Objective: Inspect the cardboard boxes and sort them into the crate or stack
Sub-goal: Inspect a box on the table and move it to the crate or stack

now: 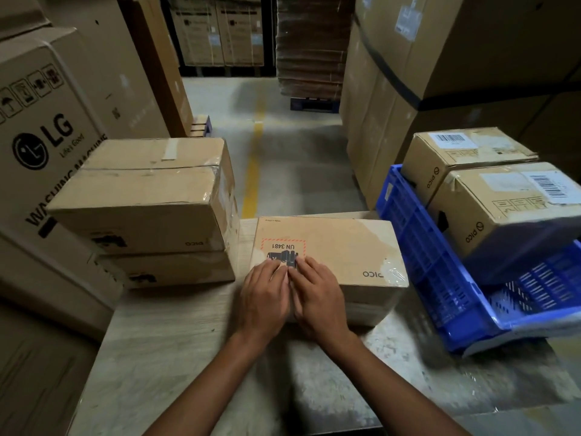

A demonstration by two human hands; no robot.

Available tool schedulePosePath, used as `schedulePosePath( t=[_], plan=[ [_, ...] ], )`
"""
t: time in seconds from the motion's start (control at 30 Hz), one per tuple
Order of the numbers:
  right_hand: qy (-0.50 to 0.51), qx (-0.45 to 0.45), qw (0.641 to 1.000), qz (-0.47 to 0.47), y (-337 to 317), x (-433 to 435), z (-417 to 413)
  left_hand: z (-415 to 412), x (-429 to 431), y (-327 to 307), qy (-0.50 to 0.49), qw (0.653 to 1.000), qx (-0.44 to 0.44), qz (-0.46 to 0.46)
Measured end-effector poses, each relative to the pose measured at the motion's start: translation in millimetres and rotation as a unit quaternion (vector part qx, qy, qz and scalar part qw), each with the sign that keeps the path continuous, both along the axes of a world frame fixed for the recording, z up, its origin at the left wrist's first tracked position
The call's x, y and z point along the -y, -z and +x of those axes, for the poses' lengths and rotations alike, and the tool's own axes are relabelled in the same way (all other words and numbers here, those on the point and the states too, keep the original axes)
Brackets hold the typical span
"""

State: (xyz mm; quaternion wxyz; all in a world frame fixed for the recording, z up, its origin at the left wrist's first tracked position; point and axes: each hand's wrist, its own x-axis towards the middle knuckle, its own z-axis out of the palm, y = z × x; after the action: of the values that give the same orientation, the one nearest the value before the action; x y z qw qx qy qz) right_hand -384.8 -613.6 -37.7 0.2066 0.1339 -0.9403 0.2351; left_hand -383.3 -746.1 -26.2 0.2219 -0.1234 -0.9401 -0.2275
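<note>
- Flat brown cardboard box point(345, 247) lies on the pale wood-grain surface point(157, 357), centre of view, between the stack on the left and the crate on the right.
- Left hand point(267, 297) lies flat on the box top near its front left corner, fingers straight, gripping nothing.
- Right hand point(317, 297) is the same: flat, fingers straight, pressed against the left hand side by side.
- Fingertips of both hands touch the lower edge of the red-hatched UN 3481 label point(284, 246); print on the box reads upside down from the camera.
- Stack of two brown taped cardboard boxes point(141, 190) stands on the surface just left of the flat box, slightly apart from it.
- Blue perforated plastic crate point(418, 247) sits on the right end of the surface, tilted, its corner near the flat box.
- Rear barcode-labelled cardboard box point(465, 152) and front barcode-labelled cardboard box point(509, 209) sit in the crate, side by side and rising above its rim.
- Large LG washing machine carton point(41, 136) stands behind the stack, far left.
- Yellow floor line point(254, 171) runs down the concrete aisle beyond the surface.
</note>
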Motion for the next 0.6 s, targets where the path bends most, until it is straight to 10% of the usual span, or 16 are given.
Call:
schedulePosePath(
  t=[0.6],
  plan=[
    [-0.006, 0.107, 0.986, 0.128, -31, -11, -52, -61, -2, -31, 0.023, 0.969, 0.189, -0.154]
  ],
)
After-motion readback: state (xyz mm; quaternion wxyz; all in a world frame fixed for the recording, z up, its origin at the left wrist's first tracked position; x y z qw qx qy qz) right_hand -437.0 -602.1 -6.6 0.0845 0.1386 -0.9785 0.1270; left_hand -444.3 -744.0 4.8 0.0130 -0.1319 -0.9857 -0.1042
